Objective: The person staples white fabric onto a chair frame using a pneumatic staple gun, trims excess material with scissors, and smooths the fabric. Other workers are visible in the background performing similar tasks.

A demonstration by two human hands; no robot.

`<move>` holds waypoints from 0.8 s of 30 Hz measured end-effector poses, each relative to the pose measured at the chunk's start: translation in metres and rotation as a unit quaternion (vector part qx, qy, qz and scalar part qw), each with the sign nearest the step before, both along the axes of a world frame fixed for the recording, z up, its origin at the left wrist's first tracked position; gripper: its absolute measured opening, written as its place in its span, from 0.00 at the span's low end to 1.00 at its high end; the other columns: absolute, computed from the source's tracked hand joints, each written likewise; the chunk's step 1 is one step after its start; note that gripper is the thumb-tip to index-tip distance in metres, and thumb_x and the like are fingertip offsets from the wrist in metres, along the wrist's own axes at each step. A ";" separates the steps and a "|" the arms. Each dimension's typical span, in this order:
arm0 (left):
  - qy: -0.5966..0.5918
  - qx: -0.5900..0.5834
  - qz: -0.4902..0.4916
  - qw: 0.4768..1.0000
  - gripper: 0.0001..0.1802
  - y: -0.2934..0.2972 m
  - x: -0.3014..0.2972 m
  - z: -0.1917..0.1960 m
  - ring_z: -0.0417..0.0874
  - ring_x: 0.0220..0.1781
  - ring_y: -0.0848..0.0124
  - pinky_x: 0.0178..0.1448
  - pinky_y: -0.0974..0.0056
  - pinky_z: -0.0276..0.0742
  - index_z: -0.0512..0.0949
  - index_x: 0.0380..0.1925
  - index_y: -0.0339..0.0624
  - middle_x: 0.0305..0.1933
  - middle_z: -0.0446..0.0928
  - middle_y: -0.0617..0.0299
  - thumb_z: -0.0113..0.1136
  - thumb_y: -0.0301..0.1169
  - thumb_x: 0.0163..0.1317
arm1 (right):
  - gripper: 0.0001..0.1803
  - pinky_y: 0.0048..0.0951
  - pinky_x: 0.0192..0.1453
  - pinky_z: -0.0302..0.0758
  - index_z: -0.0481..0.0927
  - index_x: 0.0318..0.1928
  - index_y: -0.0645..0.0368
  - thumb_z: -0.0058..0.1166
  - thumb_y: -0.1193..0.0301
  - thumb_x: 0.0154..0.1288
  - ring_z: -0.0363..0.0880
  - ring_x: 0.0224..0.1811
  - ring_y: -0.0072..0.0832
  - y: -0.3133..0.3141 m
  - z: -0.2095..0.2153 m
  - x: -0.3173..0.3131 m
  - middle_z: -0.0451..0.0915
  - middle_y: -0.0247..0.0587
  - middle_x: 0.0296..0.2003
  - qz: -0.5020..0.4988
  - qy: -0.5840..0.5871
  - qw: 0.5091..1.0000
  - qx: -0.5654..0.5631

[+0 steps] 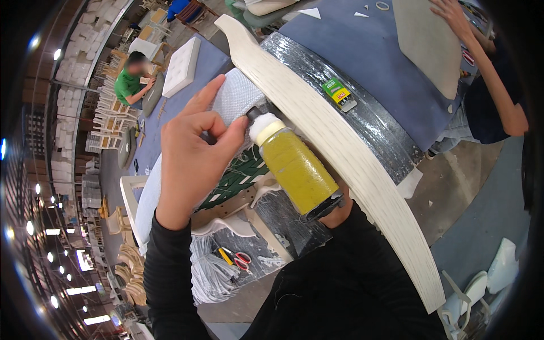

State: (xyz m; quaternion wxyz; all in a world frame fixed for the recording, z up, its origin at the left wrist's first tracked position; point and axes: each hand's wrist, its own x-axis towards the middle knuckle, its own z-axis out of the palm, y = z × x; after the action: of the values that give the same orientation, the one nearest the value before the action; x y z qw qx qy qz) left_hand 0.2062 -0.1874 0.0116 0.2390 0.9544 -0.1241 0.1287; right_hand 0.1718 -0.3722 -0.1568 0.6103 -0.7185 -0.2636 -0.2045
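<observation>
A yellow-green staple gun [300, 170] with a pale wrapped neck and dark nose points up-left at a chair. My right hand [339, 214] is closed round it from below, mostly hidden behind its body. My left hand [190, 147] pinches light grey woven fabric [241, 93], index finger stretched along it, thumb beside the gun's nose. The fabric lies against a long, curved whitewashed wooden rail [340, 139], which runs diagonally past the gun's right side. Dark green webbing [241, 182] shows below my left hand, inside the frame.
A small green and yellow box [339, 93] lies on the plastic-wrapped surface [382, 122]. Scissors with red handles [242, 259] and a yellow cutter [225, 256] rest beside a bundle of pale strips [209, 272]. At right a co-worker's hand [450, 14] touches a grey panel [428, 45].
</observation>
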 end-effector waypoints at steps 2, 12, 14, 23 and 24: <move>-0.024 0.007 -0.011 1.000 0.22 0.001 0.001 -0.003 0.95 0.57 0.57 0.49 0.62 0.84 0.76 0.18 0.30 0.71 0.83 0.32 0.78 0.29 0.62 | 0.26 0.38 0.56 0.88 0.85 0.62 0.63 0.76 0.71 0.66 0.92 0.52 0.45 0.003 -0.001 0.003 0.89 0.52 0.53 -0.002 0.001 1.000 -0.002; 0.005 0.018 0.016 1.000 0.25 -0.002 -0.004 0.002 0.90 0.54 0.75 0.50 0.68 0.78 0.69 0.17 0.31 0.75 0.82 0.39 0.76 0.26 0.66 | 0.22 0.38 0.54 0.90 0.87 0.60 0.62 0.74 0.74 0.66 0.93 0.49 0.48 0.004 -0.002 -0.003 0.90 0.52 0.52 -0.031 -0.016 0.999 -0.034; -0.024 0.048 -0.008 0.998 0.26 0.004 -0.005 0.002 0.89 0.50 0.77 0.48 0.69 0.77 0.68 0.17 0.32 0.75 0.82 0.40 0.76 0.27 0.66 | 0.22 0.38 0.54 0.90 0.88 0.59 0.62 0.74 0.74 0.66 0.93 0.49 0.48 0.006 0.000 -0.005 0.90 0.52 0.52 -0.039 -0.021 0.998 -0.039; 0.003 0.043 -0.019 0.999 0.27 0.018 -0.008 0.004 0.77 0.33 0.81 0.37 0.69 0.71 0.67 0.17 0.32 0.76 0.82 0.46 0.76 0.28 0.66 | 0.34 0.43 0.62 0.85 0.79 0.68 0.66 0.79 0.69 0.64 0.90 0.57 0.48 0.000 0.011 -0.007 0.86 0.54 0.57 0.046 0.030 0.998 -0.021; 0.006 0.041 -0.017 0.999 0.27 0.017 -0.008 0.005 0.76 0.32 0.81 0.36 0.68 0.71 0.67 0.17 0.32 0.76 0.82 0.47 0.76 0.27 0.65 | 0.38 0.43 0.64 0.84 0.77 0.69 0.67 0.81 0.68 0.63 0.89 0.59 0.48 -0.001 0.012 -0.008 0.86 0.55 0.58 0.060 0.034 0.997 -0.019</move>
State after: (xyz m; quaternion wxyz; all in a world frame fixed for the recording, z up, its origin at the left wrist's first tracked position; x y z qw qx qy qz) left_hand 0.1982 -0.1700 0.0167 0.2020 0.9621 -0.1437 0.1139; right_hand 0.1641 -0.3731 -0.1451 0.6161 -0.7195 -0.2892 -0.1381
